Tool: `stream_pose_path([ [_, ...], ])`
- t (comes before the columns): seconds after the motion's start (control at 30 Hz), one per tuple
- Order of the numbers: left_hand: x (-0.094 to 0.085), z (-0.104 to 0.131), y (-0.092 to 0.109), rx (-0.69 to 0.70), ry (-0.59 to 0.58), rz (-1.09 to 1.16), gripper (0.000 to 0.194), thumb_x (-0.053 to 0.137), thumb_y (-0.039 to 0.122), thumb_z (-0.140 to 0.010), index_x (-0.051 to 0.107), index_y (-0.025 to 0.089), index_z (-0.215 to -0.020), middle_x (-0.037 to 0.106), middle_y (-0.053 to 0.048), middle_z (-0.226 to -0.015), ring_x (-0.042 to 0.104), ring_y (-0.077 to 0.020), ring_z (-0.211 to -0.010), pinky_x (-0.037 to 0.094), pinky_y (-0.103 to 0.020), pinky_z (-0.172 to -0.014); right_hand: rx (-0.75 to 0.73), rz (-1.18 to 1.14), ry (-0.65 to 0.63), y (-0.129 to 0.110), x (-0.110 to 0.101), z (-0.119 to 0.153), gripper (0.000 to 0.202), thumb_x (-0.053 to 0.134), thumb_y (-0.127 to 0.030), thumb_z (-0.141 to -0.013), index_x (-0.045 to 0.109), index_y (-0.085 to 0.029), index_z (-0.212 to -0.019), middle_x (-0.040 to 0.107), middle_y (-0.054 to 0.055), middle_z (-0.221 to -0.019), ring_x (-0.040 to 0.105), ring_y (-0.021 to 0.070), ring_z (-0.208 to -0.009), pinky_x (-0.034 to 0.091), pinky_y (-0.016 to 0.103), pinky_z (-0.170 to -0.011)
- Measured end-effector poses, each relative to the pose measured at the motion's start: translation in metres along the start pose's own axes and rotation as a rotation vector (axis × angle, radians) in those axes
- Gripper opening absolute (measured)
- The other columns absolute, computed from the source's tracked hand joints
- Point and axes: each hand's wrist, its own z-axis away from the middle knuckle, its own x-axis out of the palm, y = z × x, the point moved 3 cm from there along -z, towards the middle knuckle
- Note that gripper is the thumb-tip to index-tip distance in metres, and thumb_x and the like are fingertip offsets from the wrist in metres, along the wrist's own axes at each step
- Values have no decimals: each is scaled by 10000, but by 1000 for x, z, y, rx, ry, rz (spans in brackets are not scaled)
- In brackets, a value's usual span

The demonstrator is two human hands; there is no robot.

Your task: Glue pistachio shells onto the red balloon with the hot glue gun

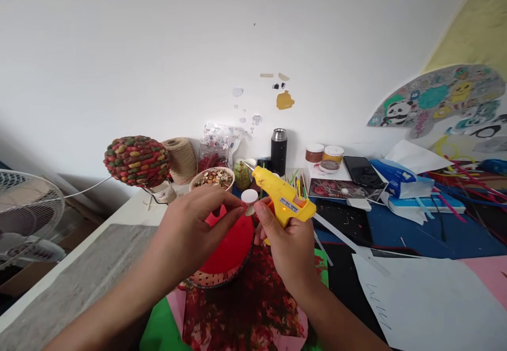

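Observation:
My left hand (204,229) is closed, its thumb and index finger pinching a small pale piece (249,211) that my right fingertips also come up against. In my right hand (291,250) is a yellow glue gun (283,197), its metal nozzle pointing up and left, above the fingertips. Below and behind my left hand lies a bright red round surface (232,242) in a dark-rimmed woven basket (216,279). A small white-lidded jar (249,196) shows just beyond my fingertips.
A ball covered in coloured pieces (137,160), a twine spool (180,159), a bowl of small pieces (214,177) and a black flask (279,153) stand along the back. At right are a phone (362,172) and white paper (428,298). A fan (27,219) is far left.

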Motion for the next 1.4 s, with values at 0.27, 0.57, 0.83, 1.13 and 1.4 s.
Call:
stream_pose_path([
  [0.27,6,5,3,99,-20,-107,142,728,291,-1045,822,249,-947,846,-32,-871,768,-220,-785,526,-327,-741,-58,92,26,-2,-1,1,257,900,-473,-889,791,-241,-865,676,-16,-630,631,177,-534,550,296,-527],
  [0.57,3,2,6,86,-39,-143,157,674,255,-994,784,250,-883,813,-34,-814,718,-221,-733,498,-340,-701,-65,78,6,2,0,5,236,936,-455,-860,819,-255,-902,801,33,-762,760,245,-678,674,377,-680],
  [0.83,-4,1,8,-73,-98,99,172,716,312,-1008,795,259,-865,806,-8,-799,692,-195,-693,501,-296,-651,-2,4,-65,-4,3,4,339,889,-557,-915,786,-236,-881,643,-39,-561,596,150,-428,524,267,-443],
  [1.13,-4,1,5,-218,-128,303,252,736,394,-1003,761,251,-798,740,-15,-739,628,-202,-678,485,-301,-647,88,-117,-140,-5,5,0,480,901,-676,-893,730,-228,-871,522,-93,-507,562,128,-399,526,235,-408],
  [1.4,-5,17,-1,-232,-14,345,249,750,411,-1026,730,255,-833,695,-13,-798,604,-200,-722,468,-297,-657,104,-108,-188,-4,8,3,496,883,-695,-898,753,-216,-897,537,-89,-485,570,134,-389,522,236,-412],
])
